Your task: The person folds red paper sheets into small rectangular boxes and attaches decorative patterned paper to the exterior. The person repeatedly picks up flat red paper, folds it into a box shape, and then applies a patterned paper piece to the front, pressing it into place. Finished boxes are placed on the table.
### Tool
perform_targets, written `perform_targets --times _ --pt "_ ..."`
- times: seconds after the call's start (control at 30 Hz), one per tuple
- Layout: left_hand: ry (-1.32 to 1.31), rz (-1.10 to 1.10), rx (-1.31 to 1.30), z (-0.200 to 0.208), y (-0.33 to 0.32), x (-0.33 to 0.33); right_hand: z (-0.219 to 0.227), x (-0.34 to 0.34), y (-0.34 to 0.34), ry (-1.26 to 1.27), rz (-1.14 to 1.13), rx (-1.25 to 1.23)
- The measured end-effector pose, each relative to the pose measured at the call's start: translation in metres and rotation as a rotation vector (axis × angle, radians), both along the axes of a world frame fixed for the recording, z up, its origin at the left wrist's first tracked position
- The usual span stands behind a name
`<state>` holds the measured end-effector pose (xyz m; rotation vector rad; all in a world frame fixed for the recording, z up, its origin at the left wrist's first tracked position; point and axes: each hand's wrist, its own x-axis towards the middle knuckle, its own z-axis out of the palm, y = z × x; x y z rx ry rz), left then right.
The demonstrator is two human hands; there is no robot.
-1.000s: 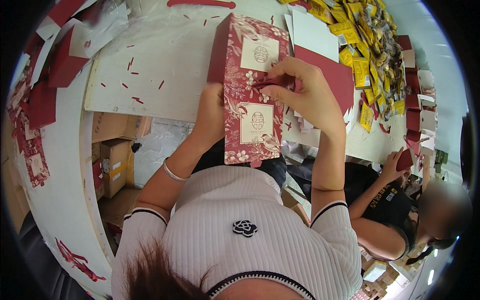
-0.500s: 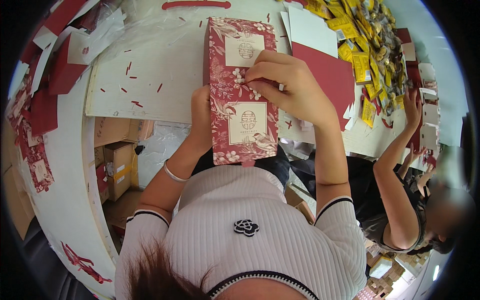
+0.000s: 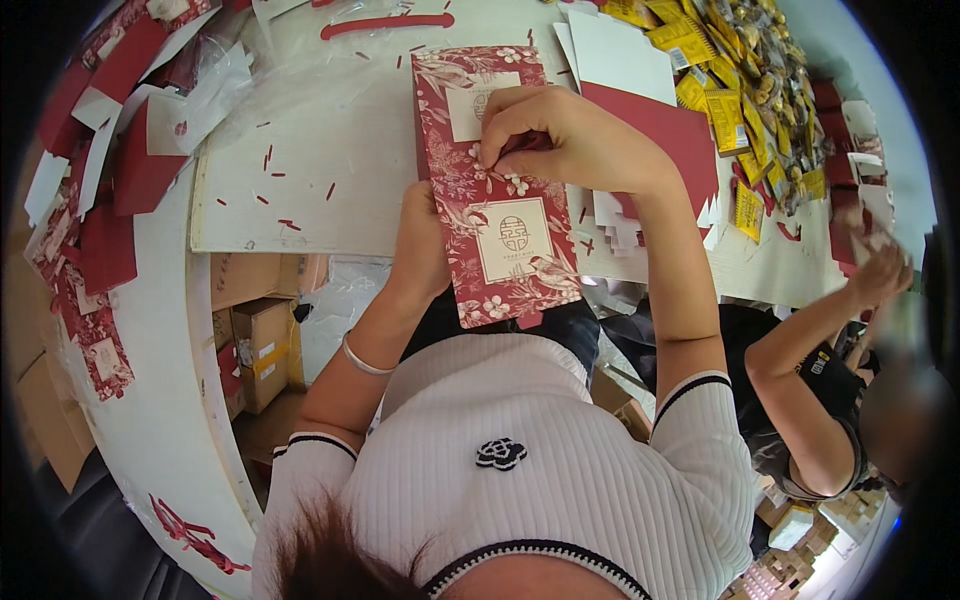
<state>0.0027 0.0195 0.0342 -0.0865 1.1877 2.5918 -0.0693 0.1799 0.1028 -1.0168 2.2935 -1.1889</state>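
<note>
A long red gift box with pale birds, flowers and two cream panels is held in front of me, over the table's near edge. My left hand is closed on its left side, with the fingers hidden behind it. Across the box's upper half comes my right hand, its thumb and forefinger pinched at the middle of the printed face. Something dark red shows between those fingers, too small to name. A short red tab sticks out at the box's lower end.
A red carry cord and small red scraps lie on the white table. Flat red-and-white cartons are stacked at right, beside heaped yellow packets. Folded red boxes pile up at left. A co-worker's arm reaches in at far right.
The box's lower end has swung a little to the right. My right hand still pinches at its middle, the wrist higher. The co-worker's hand has drawn back toward them.
</note>
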Motion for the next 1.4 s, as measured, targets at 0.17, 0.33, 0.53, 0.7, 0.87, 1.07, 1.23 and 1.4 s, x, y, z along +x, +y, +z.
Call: perform_targets --times 0.17,0.33,0.53,0.7,0.87,1.07,1.23,1.4 --pt "0.076 0.089 -0.269 -0.021 -0.003 -0.002 -0.006 0.007 -0.004 0.286 0.012 0.094" --pt "0.216 0.041 -0.405 -0.025 -0.007 -0.006 0.004 0.008 0.004 0.02 -0.205 -0.029" --pt "-0.072 0.016 -0.06 -0.022 -0.001 -0.007 -0.003 0.0 0.007 0.062 -0.225 -0.079" --pt "0.032 0.108 -0.341 -0.026 -0.014 0.002 -0.008 -0.003 0.007 -0.009 -0.251 -0.153" --pt "0.712 0.257 -1.137 0.016 -0.038 -0.003 -0.007 0.001 0.013 -0.055 -0.224 -0.168" --pt "1.261 0.188 -1.016 0.02 -0.037 -0.039 0.009 0.008 -0.007 -0.399 -0.307 -0.622" --pt "0.921 0.323 -0.879 0.057 -0.051 -0.043 0.009 0.001 -0.01 -0.389 -0.465 -1.028" --pt "0.556 0.356 -0.723 0.082 -0.077 -0.05 0.007 0.04 0.005 -0.095 -0.16 -0.55"
